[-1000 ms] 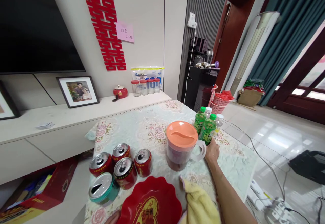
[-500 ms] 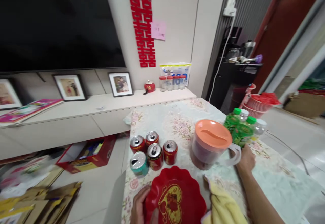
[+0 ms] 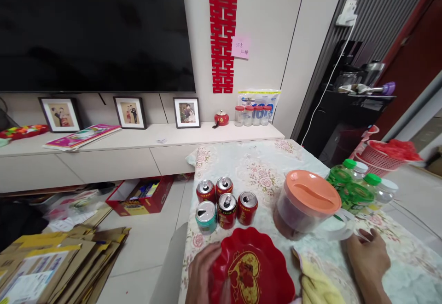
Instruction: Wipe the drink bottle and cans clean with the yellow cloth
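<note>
My left hand (image 3: 203,274) grips the left rim of a red scalloped plate (image 3: 271,267) with a gold heart pattern, its thumb over the inside. My right hand (image 3: 369,255) rests low over the tablecloth, fingers curled, just right of the handle of a clear pitcher (image 3: 293,219) with an orange lid (image 3: 311,191). Whatever is in those fingers is hidden; a small whitish edge shows there. Behind this hand stand several bottles (image 3: 357,196) with green and white caps. A yellow cloth (image 3: 319,283) lies between the plate and my right forearm.
Several opened drink cans (image 3: 227,212) stand left of the pitcher, beyond the plate. A floral tablecloth (image 3: 241,161) covers the table. Beyond it is a white cabinet (image 3: 179,140) with jars (image 3: 252,116) and framed photos. Flattened cardboard (image 3: 79,262) and a red box (image 3: 155,203) lie on the floor.
The view has turned left. My right hand has moved from the base of the bottles nearer to me, beside the pitcher handle. My left hand still holds the plate.
</note>
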A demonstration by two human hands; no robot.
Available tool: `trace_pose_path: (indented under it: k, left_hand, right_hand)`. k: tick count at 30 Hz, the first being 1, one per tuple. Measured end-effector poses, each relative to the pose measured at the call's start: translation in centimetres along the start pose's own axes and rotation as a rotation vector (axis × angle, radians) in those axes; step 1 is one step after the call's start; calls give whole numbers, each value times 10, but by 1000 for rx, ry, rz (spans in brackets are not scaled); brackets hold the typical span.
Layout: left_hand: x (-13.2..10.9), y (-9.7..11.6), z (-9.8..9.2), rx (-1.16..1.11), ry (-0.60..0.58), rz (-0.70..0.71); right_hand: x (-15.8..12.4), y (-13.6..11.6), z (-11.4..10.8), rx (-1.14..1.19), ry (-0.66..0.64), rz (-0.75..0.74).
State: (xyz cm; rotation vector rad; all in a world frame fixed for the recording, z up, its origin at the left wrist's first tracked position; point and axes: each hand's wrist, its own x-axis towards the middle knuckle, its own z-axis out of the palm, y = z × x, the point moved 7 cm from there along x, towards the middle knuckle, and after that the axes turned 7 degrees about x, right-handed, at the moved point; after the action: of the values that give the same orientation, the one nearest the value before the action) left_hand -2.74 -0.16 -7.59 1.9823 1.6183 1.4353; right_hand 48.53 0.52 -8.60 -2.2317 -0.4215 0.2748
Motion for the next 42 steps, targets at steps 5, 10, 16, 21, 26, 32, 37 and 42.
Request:
trace_pose_path:
  k: [5,10,16,21,26,32,37,42]
  left_hand:
    - [83,62,6,233,-143,319]
    - [143,90,54,453,-584,358]
    - [163,101,82,607,-826,423]
    - [174,105,86,609,-829,416]
    - [187,132,58,529,-678,377]
    - [142,142,18,107,-581,313]
    - [72,104,28,33,-666,186]
    - [51,83,34,-26,-590,127]
  right_hand:
    - [-13,1,-5,52,42,5]
    - [-11,0,-2,22,60,3]
    - [-9,-1,0,-7,59,-10]
    - [-8,-1,2,8,48,-11]
    - [-1,6,6,15,64,-40]
    - [7,17,11,89,115,-62]
    - [14,25,13,260,99,-79]
    - [10,35,17,513,-75,-54]
